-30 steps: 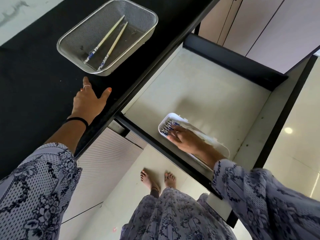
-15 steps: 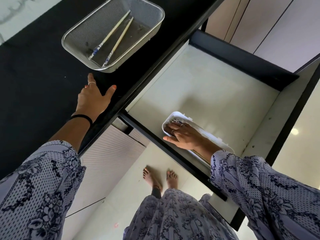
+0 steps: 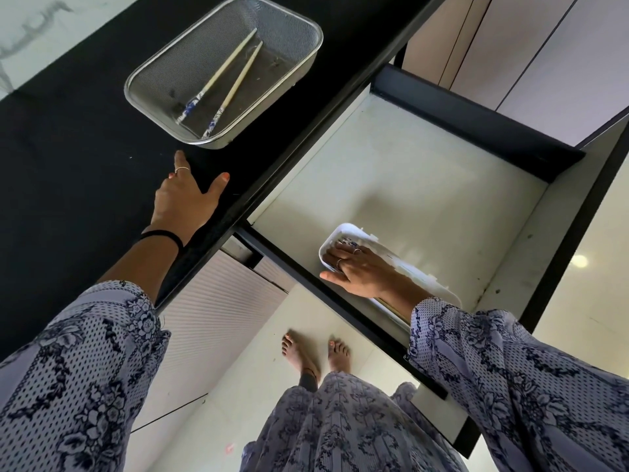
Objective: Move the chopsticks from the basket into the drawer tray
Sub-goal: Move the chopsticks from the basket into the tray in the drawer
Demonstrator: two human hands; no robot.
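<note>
- While two chopsticks [image 3: 235,82] lie loose in the mesh basket [image 3: 299,25], you must count the task unfinished.
- Your left hand [image 3: 185,199]: just before the basket on the black counter [image 3: 68,158], fingers spread, holding nothing, likely bracing.
- Your right hand [image 3: 360,270]: well away from the basket, fingers flat on chopsticks already in the white tray [image 3: 343,229], apparently settling them; no clasp seen.

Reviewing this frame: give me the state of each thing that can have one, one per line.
Drawer: pulled open.
Mesh basket: on the black counter, two chopsticks lying inside.
White tray: in the drawer, patterned chopstick ends showing inside.
Left hand: open, on the counter near the basket, holding nothing.
Right hand: fingers spread flat over the tray's contents; no grip visible.
</note>
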